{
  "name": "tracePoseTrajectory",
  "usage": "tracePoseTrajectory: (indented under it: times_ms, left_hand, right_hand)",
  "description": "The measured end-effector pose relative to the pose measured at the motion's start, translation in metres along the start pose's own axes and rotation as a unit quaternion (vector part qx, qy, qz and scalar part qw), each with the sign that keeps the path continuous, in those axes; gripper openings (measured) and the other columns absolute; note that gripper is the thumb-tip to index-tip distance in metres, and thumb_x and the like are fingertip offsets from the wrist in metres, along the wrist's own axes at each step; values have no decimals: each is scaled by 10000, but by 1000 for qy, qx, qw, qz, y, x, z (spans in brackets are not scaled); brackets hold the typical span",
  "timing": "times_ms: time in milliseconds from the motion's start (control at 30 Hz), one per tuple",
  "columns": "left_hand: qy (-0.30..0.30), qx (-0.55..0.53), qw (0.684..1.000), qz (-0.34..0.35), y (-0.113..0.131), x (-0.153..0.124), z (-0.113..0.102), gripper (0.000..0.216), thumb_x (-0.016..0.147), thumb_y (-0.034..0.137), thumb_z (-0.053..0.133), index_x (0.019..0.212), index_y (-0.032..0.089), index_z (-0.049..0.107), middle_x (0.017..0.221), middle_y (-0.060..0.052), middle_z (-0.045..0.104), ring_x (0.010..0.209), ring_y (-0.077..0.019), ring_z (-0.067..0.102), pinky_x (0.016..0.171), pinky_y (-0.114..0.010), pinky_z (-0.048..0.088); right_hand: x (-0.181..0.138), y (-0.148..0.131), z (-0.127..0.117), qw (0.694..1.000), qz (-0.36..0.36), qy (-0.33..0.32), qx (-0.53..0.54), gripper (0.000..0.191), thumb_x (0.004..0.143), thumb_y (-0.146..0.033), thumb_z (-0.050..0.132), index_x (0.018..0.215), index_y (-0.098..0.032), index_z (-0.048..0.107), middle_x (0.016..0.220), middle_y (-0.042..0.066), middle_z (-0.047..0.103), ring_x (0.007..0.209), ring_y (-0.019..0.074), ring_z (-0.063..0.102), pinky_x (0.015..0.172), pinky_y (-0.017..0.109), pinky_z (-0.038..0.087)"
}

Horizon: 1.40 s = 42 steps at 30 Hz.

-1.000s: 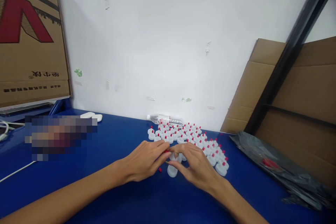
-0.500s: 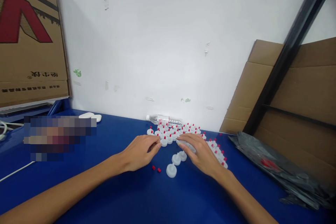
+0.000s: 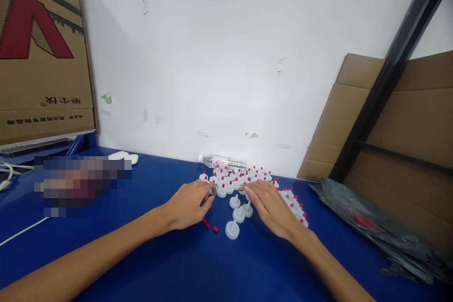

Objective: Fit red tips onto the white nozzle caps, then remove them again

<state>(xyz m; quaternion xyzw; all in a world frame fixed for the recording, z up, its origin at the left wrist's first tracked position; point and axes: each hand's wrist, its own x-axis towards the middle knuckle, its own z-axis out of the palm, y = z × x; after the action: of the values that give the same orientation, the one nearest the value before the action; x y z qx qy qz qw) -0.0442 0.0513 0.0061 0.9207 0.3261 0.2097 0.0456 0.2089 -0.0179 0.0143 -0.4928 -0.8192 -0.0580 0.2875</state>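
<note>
Many small white nozzle caps with red tips (image 3: 244, 179) lie packed together on the blue table (image 3: 148, 226) near the wall. A short row of white caps without red tips (image 3: 238, 214) runs toward me between my hands. Loose red tips (image 3: 209, 224) lie just beside my left hand. My left hand (image 3: 189, 205) rests on the table, fingers curled, its fingertips at the cluster's left edge. Whether it holds anything is hidden. My right hand (image 3: 271, 205) lies flat with fingers stretched over the cluster's right part, holding nothing.
A clear plastic bottle (image 3: 222, 162) lies by the wall behind the caps. Grey plastic bags (image 3: 371, 226) are heaped at the right, before leaning cardboard (image 3: 406, 127). A cardboard box (image 3: 38, 56) stands at the left. Two white objects (image 3: 122, 156) and a white cable (image 3: 21, 232) lie at the left.
Both hands moved from a joined pinch over the near caps out to the cluster's edge and parted. One more untipped white cap now stands in the row between them.
</note>
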Motion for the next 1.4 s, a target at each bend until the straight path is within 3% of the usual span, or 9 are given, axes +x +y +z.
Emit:
tracePoseTrajectory:
  times_ms: [100, 200, 533, 700, 833, 900, 1000, 1167, 1400]
  left_hand:
    - [24, 6, 999, -26, -10, 2, 5, 411, 1027, 342, 279, 1382, 228, 450, 1283, -110, 614, 1162, -276, 582, 932, -398, 453]
    - [-11, 20, 999, -38, -17, 2, 8, 444, 1035, 369, 248, 1422, 234, 418, 1287, -126, 594, 1169, -293, 583, 940, -418, 456]
    - [5, -42, 998, -53, -15, 5, 2, 121, 953, 353, 508, 990, 242, 539, 829, 11, 640, 754, -197, 615, 617, -264, 393]
    - [56, -148, 987, -31, -5, 6, -2, 149, 956, 347, 547, 901, 211, 571, 809, 12, 661, 732, -172, 608, 641, -253, 404]
    - [84, -245, 966, -30, 17, 4, -4, 220, 933, 404, 606, 869, 194, 613, 794, 28, 673, 565, -114, 536, 540, -229, 373]
    - [90, -248, 964, -25, 24, 2, -3, 241, 920, 424, 629, 861, 191, 609, 743, 39, 663, 526, -106, 515, 515, -223, 359]
    - [87, -174, 981, 24, 26, 0, 0, 217, 966, 405, 570, 909, 196, 586, 767, 27, 663, 642, -133, 591, 590, -227, 388]
    - [75, -38, 992, 96, 25, -1, 2, 271, 1046, 345, 364, 916, 204, 556, 884, -21, 630, 770, -176, 585, 653, -261, 375]
    - [47, -259, 965, 2, 20, 3, -5, 477, 1040, 470, 271, 665, 192, 368, 607, 48, 416, 558, -118, 388, 550, -250, 291]
  right_hand:
    - [0, 1, 1, 1000, 2, 10, -7, 430, 1059, -353, 257, 988, -229, 662, 964, 36, 708, 945, 194, 635, 907, 382, 443]
    - [0, 0, 2, 1000, 1, 9, 5, 407, 1059, -349, 271, 983, -233, 653, 962, 36, 706, 937, 198, 626, 906, 386, 432]
    - [-1, -7, -1, 999, -6, 36, 17, 325, 1050, -305, 326, 1006, -245, 642, 1029, 34, 698, 985, 204, 612, 924, 386, 413]
    - [-1, -20, 1, 998, -23, 44, 41, 227, 1003, -325, 483, 1196, -279, 593, 1155, 44, 671, 1086, 222, 579, 994, 415, 395]
    - [-1, -29, 8, 996, -54, 45, 51, 473, 902, -402, 659, 1333, -285, 505, 1206, 64, 657, 1099, 242, 578, 1037, 463, 370]
    - [-1, -29, 12, 993, -86, 54, 51, 418, 897, -385, 672, 1278, -274, 542, 1146, 56, 686, 1038, 229, 608, 1034, 466, 366]
    - [-1, -28, 14, 990, -115, 76, 41, 274, 920, -331, 650, 1179, -261, 591, 1046, 36, 717, 941, 201, 636, 1001, 449, 378]
    - [0, -29, 11, 986, -138, 92, 3, 281, 923, -298, 642, 1197, -254, 596, 1063, 46, 719, 969, 211, 630, 985, 455, 374]
    - [0, -7, 1, 981, -131, 123, -72, 259, 963, -244, 569, 1220, -266, 591, 1151, 50, 698, 1005, 205, 642, 994, 445, 367]
